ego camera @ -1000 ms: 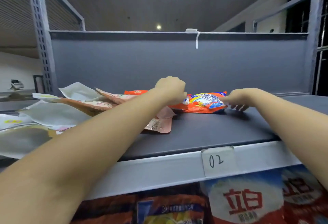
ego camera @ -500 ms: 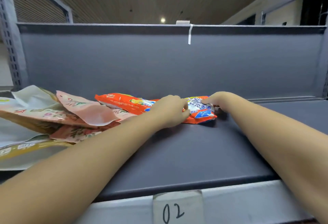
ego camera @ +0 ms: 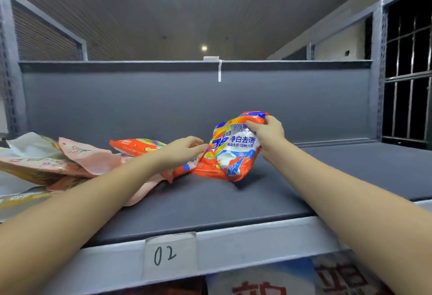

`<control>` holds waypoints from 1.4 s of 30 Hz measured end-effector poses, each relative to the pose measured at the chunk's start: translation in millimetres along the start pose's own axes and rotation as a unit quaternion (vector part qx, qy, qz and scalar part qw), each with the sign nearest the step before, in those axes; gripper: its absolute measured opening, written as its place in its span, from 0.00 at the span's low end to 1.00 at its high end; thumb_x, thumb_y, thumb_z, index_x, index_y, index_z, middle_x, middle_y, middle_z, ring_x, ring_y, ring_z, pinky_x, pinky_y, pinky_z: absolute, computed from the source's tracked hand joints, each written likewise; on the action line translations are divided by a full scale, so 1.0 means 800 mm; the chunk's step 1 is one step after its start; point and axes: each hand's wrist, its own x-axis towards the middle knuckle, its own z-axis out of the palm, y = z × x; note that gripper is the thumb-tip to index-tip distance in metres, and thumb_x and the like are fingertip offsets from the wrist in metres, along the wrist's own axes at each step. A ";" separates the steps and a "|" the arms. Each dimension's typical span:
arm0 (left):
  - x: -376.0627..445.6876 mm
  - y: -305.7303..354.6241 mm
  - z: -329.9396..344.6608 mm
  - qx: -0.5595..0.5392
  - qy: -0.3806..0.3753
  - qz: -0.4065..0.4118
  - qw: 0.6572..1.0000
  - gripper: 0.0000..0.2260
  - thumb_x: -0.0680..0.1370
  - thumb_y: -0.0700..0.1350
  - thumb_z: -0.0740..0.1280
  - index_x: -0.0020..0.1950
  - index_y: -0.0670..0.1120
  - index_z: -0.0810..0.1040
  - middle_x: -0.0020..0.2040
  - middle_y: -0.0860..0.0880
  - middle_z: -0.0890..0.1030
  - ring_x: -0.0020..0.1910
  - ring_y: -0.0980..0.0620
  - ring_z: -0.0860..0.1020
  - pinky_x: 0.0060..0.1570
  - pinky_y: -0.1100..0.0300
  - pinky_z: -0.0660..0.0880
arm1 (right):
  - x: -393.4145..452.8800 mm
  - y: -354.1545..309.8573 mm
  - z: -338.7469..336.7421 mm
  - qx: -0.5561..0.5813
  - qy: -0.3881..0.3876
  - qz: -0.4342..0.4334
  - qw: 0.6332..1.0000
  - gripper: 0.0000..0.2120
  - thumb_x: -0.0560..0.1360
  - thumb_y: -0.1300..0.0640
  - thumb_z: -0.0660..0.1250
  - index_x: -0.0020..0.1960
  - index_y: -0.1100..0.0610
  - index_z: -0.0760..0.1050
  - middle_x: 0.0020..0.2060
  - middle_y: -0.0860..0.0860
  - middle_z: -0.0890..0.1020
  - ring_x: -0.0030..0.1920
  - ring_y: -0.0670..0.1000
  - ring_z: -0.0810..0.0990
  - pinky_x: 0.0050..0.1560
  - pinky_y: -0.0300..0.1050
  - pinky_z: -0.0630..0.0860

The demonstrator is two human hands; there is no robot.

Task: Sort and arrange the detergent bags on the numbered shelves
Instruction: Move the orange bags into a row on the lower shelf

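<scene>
Dim; 1 ceiling lamp (ego camera: 204,48) glows, edges bowed, slight blur

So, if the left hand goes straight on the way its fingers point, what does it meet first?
Probably the tilted orange bag that the right hand grips by its top; the left hand's fingertips already look almost against its left edge, though depth is unclear.

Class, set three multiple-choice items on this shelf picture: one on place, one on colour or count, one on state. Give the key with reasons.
1. Where does the pile of pink bags lie? A left of the orange bags; B right of them; C on the shelf below.
2. What number is on the shelf label? A 01; B 02; C 20.
3. The right hand is: A empty; B gripping the raised bag's top; C flat on the shelf.

Key: A, the pink bags lie leftmost; B, the label reads 02; C is wrong, B: the right hand pinches the raised orange detergent bag.
</scene>
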 end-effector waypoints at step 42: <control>-0.558 -0.137 0.276 -0.533 0.122 -0.336 0.767 0.17 0.69 0.57 0.67 0.45 0.43 0.80 0.43 0.43 0.85 0.44 0.43 0.84 0.46 0.52 0.80 | -0.640 0.280 -0.121 0.009 -0.346 0.396 0.851 0.26 0.57 0.56 0.76 0.53 0.64 0.79 0.49 0.60 0.84 0.50 0.60 0.83 0.51 0.52 0.79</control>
